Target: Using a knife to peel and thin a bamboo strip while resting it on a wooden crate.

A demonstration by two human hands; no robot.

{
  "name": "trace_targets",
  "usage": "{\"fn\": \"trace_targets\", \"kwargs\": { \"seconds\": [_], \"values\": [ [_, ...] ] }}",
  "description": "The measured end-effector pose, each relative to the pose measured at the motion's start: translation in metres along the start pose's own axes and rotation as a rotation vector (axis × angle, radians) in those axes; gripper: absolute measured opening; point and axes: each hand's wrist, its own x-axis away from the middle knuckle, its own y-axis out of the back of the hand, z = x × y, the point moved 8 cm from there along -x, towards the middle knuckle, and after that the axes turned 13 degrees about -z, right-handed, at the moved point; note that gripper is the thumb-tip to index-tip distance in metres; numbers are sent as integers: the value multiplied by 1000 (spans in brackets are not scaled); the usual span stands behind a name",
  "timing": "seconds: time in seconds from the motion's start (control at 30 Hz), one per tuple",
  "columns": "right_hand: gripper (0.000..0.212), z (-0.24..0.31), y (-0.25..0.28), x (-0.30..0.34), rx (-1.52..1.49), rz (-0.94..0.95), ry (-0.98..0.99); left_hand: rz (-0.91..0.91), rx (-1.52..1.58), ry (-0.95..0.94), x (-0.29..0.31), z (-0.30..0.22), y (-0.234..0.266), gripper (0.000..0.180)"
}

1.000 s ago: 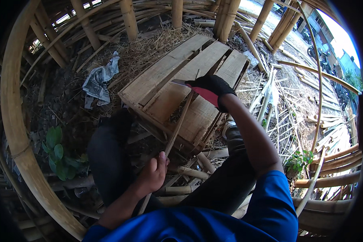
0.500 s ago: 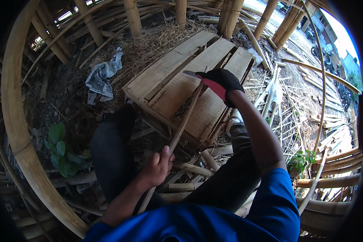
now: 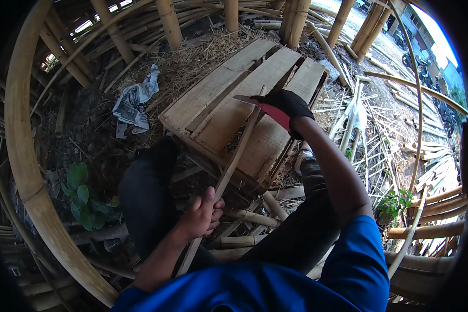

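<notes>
My left hand, bare, is closed round the lower part of a long bamboo strip. The strip slants up and away over the near edge of a slatted wooden crate. In a black and red glove, my right hand is closed on a knife, whose handle the glove hides. The blade points left, across the strip near its far end. From this view I cannot tell whether blade and bamboo touch. The strip's lower end runs down beside my left forearm toward my blue shirt.
Crumpled newspaper lies on the ground left of the crate, with straw behind it. A thick bamboo pole curves along the left side. Cut bamboo pieces lie between my legs. Bamboo posts stand behind the crate.
The view has shifted slightly. My left hand still grips the bamboo strip, and my right hand with the knife stays near its far end, with little movement.
</notes>
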Motion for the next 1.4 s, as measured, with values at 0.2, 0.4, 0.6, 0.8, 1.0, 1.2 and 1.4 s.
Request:
{"fn": "trace_targets", "kwargs": {
  "seconds": [0.2,0.4,0.6,0.8,1.0,1.2,1.4],
  "values": [
    [51,20,-19,28,-8,22,153,-7,-27,51,-3,1,0,53],
    [52,20,-24,40,-15,-9,168,-110,-113,-42,-10,6,4,56],
    [63,-6,5,10,65,-27,-36,-365,-544,-434,-16,7,12,58],
    [63,0,-3,15,29,-82,60,-445,-766,-506,4,-16,-2,58],
    [63,17,-22,41,81,-64,64,-488,-858,-590,2,-20,-5,57],
    [66,11,1,34,61,-49,24,-488,-840,-535,3,-17,-2,53],
    [65,1,6,27,57,-45,-14,-464,-656,-429,-4,-4,10,59]
  ]
}}
